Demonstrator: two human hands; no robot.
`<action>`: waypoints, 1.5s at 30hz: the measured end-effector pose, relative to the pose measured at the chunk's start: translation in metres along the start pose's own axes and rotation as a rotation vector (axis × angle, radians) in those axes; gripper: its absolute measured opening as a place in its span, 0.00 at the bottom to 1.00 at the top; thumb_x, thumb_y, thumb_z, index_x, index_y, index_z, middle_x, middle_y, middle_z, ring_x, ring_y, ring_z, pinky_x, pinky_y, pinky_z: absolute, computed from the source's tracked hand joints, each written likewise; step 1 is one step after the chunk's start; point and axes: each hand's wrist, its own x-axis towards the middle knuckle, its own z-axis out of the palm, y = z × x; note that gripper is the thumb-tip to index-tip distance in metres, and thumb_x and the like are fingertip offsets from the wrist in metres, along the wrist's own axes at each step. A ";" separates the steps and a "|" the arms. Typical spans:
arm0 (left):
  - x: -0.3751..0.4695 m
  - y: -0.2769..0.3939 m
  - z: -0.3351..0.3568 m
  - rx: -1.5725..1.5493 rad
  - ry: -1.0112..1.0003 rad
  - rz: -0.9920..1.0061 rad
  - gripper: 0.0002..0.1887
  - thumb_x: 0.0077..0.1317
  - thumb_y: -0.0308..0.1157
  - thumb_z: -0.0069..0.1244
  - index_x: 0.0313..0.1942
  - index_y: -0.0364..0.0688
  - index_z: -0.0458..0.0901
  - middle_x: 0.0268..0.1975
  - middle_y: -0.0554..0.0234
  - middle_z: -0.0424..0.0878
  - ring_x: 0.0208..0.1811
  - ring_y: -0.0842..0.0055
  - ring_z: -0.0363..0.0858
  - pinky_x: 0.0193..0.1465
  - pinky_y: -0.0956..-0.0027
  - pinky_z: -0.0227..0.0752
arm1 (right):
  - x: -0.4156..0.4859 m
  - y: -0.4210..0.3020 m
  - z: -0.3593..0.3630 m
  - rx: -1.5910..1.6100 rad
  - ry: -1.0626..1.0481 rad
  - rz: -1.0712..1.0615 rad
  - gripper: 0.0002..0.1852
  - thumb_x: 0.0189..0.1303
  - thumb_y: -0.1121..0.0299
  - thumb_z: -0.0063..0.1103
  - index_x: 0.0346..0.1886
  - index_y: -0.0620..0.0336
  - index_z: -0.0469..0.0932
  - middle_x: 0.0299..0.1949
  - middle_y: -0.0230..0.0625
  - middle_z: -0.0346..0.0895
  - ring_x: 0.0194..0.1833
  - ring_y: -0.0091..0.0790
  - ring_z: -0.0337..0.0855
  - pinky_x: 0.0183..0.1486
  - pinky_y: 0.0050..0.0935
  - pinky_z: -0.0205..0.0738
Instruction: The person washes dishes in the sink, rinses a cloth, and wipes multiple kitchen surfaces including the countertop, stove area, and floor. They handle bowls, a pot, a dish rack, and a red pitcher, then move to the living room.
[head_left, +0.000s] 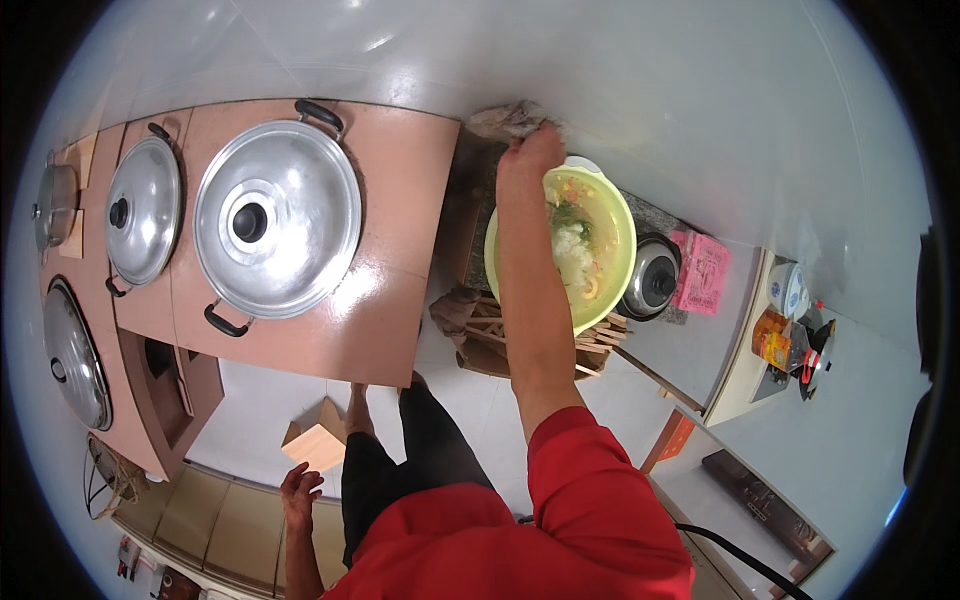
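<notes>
My right hand (537, 150) reaches across a yellow-green plastic basin (626, 262) and grips a crumpled greyish cloth (504, 120) by the wall. The fingertips are partly hidden. Liquid, a pale clump of food (574, 251) and green herbs (568, 217) fill the basin, and my forearm covers its left part. Low at the left, my left hand (300, 491) hangs in the air with its fingers apart, holding nothing. Below it in the picture are beige cabinet doors (244, 532).
A large lidded metal pan (300, 225) and a smaller one (146, 217) stand on the pinkish tiled counter (397, 225). Right of the basin are a lidded pot (651, 277) and a pink packet (705, 271). Split firewood (600, 334) lies below the basin. A wooden stool (316, 442) stands on the floor.
</notes>
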 end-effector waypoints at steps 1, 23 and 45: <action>-0.001 0.002 0.000 -0.005 -0.004 0.002 0.24 0.67 0.36 0.57 0.61 0.37 0.77 0.44 0.58 0.86 0.45 0.72 0.87 0.42 0.71 0.78 | 0.000 0.000 0.001 0.007 0.023 0.029 0.15 0.63 0.77 0.56 0.53 0.61 0.74 0.51 0.37 0.79 0.47 0.39 0.82 0.42 0.38 0.82; 0.012 0.045 -0.003 0.344 -0.046 0.026 0.24 0.65 0.33 0.55 0.61 0.37 0.77 0.43 0.59 0.87 0.42 0.74 0.86 0.39 0.70 0.77 | -0.021 -0.126 -0.007 -0.455 -0.276 -0.696 0.28 0.63 0.73 0.59 0.65 0.72 0.65 0.59 0.49 0.73 0.58 0.42 0.76 0.65 0.39 0.68; 0.001 0.074 -0.012 0.340 -0.060 0.121 0.23 0.68 0.33 0.53 0.62 0.36 0.76 0.43 0.58 0.87 0.42 0.72 0.87 0.39 0.71 0.78 | 0.058 -0.106 -0.044 -0.233 0.026 -0.511 0.25 0.60 0.68 0.65 0.59 0.70 0.73 0.54 0.51 0.79 0.52 0.47 0.79 0.62 0.45 0.71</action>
